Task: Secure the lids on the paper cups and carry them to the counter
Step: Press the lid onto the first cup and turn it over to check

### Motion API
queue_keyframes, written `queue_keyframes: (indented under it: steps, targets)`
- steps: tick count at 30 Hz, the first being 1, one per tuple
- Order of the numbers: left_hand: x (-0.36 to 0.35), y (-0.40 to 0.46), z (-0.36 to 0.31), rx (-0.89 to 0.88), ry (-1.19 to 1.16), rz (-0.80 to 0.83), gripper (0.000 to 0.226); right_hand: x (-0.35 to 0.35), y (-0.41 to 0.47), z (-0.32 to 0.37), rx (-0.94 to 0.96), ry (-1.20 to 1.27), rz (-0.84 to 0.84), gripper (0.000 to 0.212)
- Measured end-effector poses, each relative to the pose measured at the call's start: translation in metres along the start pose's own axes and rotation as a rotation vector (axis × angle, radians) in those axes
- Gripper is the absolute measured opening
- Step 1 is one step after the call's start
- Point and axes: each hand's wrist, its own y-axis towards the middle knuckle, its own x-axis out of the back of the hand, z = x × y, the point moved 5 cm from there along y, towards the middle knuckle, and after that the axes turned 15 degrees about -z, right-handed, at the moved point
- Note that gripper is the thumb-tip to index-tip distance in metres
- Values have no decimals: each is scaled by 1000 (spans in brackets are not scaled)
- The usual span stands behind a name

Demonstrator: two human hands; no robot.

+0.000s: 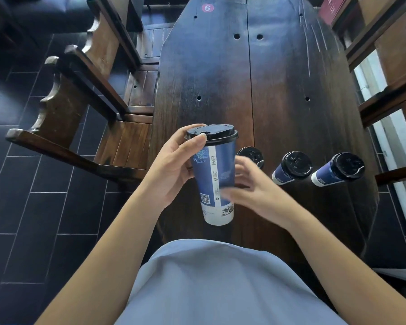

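Observation:
A tall blue and white paper cup [217, 181] with a black lid [212, 134] is held up above the near end of the dark wooden table [279, 90]. My left hand [174, 165] grips its upper side, thumb near the lid's rim. My right hand [251, 184] is blurred, with its fingers curled against the cup's lower right side. Three more lidded blue cups stand on the table behind: one [250, 156] partly hidden by my right hand, a second [291, 167], and a third [338, 170] at the right.
Wooden benches [85, 95] line the table's left side, over dark floor tiles [33, 184]. Wooden shelving [389, 66] stands along the right. A red round sticker with the number 6 [207, 7] marks the table's far end.

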Motion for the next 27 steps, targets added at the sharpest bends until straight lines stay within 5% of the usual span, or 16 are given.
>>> queue_keyframes:
  steps: [5,10,24,27]
  targets:
    - [3,5,6,29,51,-30,80,32,25,38,80,-47,-142,70]
    - [4,13,11,35,81,-36,54,29,43,55,106,-170,-72,69]
    - [19,59,49,142,335,4,70,4,90,5,-92,-273,39,56]
    - [24,78,65,224,441,49,59,-1,106,-16,-163,-314,56,56]
